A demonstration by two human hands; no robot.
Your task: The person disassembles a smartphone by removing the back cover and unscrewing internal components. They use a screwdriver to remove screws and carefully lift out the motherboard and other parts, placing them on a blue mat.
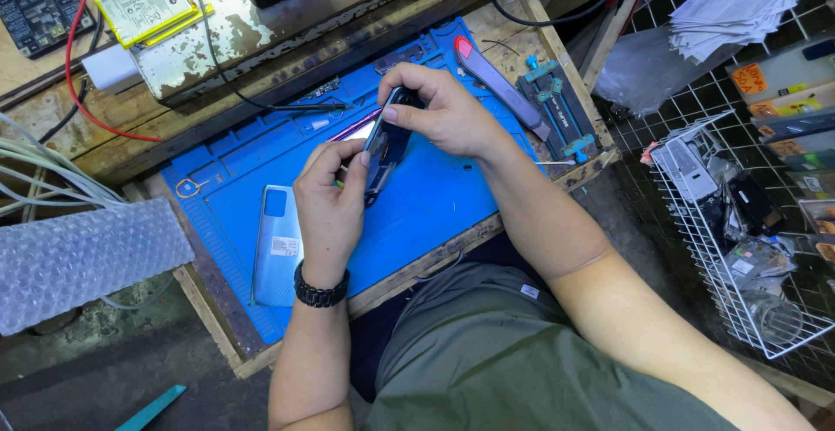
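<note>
Head view: both hands (329, 196) (444, 118) grip phone (384, 148) over blue mat (435, 205).

Bright, even overhead light; soft shadows under hands on blue mat (435, 196). Mild glare on worn metal plate (261, 22). Sharp focus; wide-angle bending at edges.

Our left hand (329, 200) and right hand (444, 118) cover much of the phone (383, 148); what our fingers pinch seems too small to tell.
</note>
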